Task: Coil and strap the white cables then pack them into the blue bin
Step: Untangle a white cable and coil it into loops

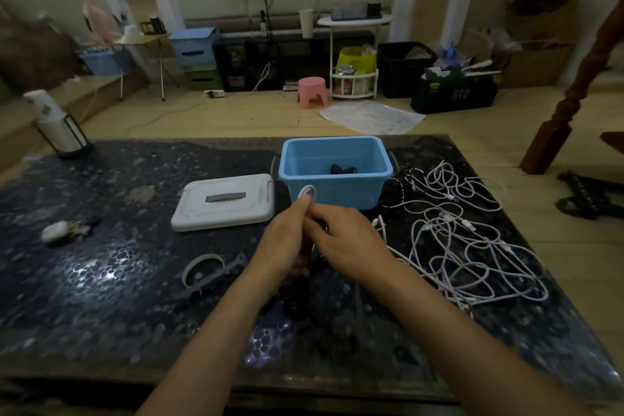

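My left hand [287,240] and my right hand [347,236] meet fingertip to fingertip in front of the blue bin [337,192]. Both are closed on a dark cable bundle [299,302] that hangs below them, mostly hidden. A pale oval loop [307,194] shows just above my left fingertips against the bin's front wall; whether it is a strap end or a label is unclear. The bin stands open with a dark coiled item [342,168] inside. A tangled pile of white cables [472,246] lies loose on the table to the right of my hands.
The bin's white lid [224,201] lies to its left. Grey straps [209,270] lie left of my left forearm. A small white case [55,231] sits at the far left, and a paper roll in a holder [57,125] stands at the back left corner.
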The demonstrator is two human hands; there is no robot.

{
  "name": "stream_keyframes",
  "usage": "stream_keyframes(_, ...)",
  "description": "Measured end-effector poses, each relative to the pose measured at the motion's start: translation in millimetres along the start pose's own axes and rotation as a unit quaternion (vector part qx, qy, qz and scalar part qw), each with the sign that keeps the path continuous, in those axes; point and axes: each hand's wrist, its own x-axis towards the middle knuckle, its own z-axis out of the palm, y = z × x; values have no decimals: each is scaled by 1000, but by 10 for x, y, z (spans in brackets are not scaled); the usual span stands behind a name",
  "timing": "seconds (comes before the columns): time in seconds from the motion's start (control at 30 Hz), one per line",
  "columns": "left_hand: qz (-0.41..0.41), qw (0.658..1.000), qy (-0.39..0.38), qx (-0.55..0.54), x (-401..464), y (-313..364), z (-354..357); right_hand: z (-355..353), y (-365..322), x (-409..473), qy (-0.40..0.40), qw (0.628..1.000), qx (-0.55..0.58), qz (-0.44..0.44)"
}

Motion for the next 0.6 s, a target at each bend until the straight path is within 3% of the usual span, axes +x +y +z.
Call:
stream_keyframes(0.13,53,997,57,3,54,43,-89,-3,-12,-9,-19,1000,-24,-5)
stream_keyframes(0.3,63,984,137,-91,274,13,-343,-18,83,-45,-28,999,-18,31)
stream_keyframes(0.47,100,982,95,-127,269,25,-182,202,51,-131,-102,994,-39,22)
stream_keyframes(0.6,148,978,59,-134,238,-15,-128,230,152,-103,-107,990,-53,73)
